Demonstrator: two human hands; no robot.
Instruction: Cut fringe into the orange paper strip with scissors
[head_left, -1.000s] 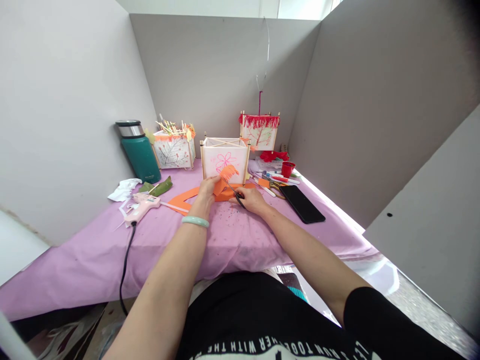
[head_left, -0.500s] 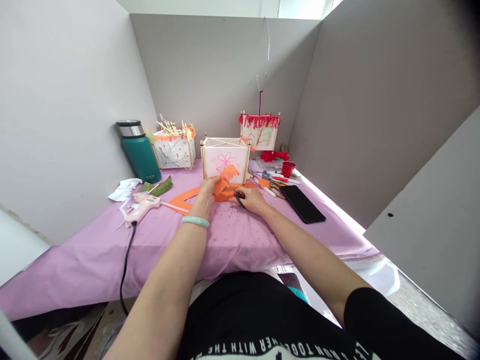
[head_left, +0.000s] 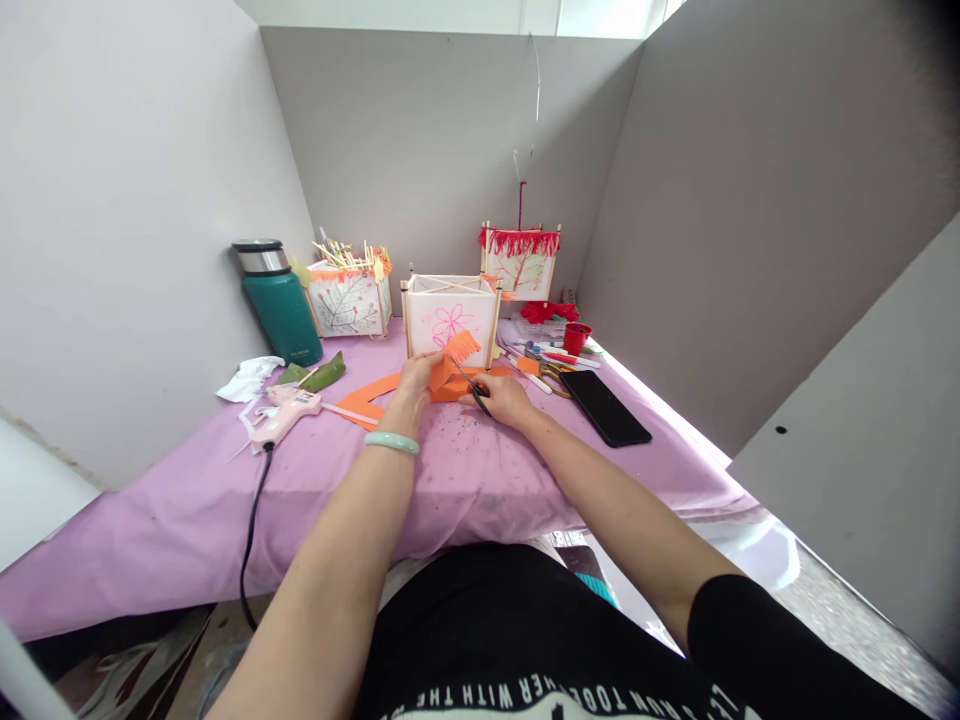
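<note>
My left hand (head_left: 417, 382) is closed on a strip of orange paper (head_left: 460, 347) whose far end is cut into a fringe. In my right hand (head_left: 504, 396) is a pair of dark-handled scissors (head_left: 478, 394), fingers wrapped round the handles, with the blades pointing at the strip's edge. Whether the blades are apart is too small to tell. Below both hands, flat orange paper (head_left: 366, 397) lies on the cloth. Right behind the strip stands a white lantern (head_left: 427, 318) with a wooden stick frame and a pink flower drawn on its front.
Left are a pink glue gun (head_left: 289, 415), green leaves (head_left: 324, 373), a white tissue (head_left: 250, 380) and a teal bottle (head_left: 281, 315). A black phone (head_left: 605, 408), gold-handled scissors (head_left: 553, 377) and a red cup (head_left: 576, 338) lie right. Two more lanterns, one stick-filled (head_left: 349, 303), one red-fringed (head_left: 521, 268), are behind.
The fringed end of the orange strip has shifted very slightly to the right. Both hands stay in nearly the same place, with the same holds.
</note>
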